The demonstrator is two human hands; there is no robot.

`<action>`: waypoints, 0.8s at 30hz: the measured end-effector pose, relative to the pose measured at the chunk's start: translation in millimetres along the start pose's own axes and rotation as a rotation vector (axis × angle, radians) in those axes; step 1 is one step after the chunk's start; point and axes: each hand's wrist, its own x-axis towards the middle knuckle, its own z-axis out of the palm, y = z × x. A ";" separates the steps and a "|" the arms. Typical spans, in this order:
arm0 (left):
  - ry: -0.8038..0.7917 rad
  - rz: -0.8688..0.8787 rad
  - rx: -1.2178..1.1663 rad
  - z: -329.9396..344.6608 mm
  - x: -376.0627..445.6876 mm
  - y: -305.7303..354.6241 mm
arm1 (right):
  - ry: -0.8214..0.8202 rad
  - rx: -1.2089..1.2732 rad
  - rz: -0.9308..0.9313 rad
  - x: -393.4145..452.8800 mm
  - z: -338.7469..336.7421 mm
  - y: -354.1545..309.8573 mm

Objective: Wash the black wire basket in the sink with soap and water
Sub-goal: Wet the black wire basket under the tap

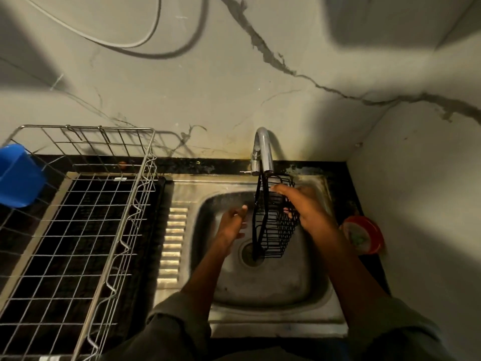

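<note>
The steel dish rack [78, 230] fills the left half of the frame, a blue cup [18, 175] hanging at its upper-left edge. The sink [273, 287] occupies the lower centre, with the faucet [264, 152] above it. The black wire basket [276, 220] hangs over the basin below the spout, long axis near vertical, lower end over the drain. The right hand [307, 207] grasps its upper right side. The left hand [231, 225], fingers relaxed, holds nothing just left of it. A red container [364, 235] sits at right.
</note>
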 end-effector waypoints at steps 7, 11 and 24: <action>-0.074 0.148 -0.052 -9.5 -25.1 32.2 | 0.021 -0.098 -0.130 -16.2 -5.9 8.9; -0.030 0.180 -0.022 -20.0 -26.3 37.3 | -0.081 -0.223 -0.212 -19.7 -6.1 2.4; 0.120 0.562 0.501 -34.1 -14.9 59.7 | -0.348 -0.594 -0.321 -5.2 4.0 -38.1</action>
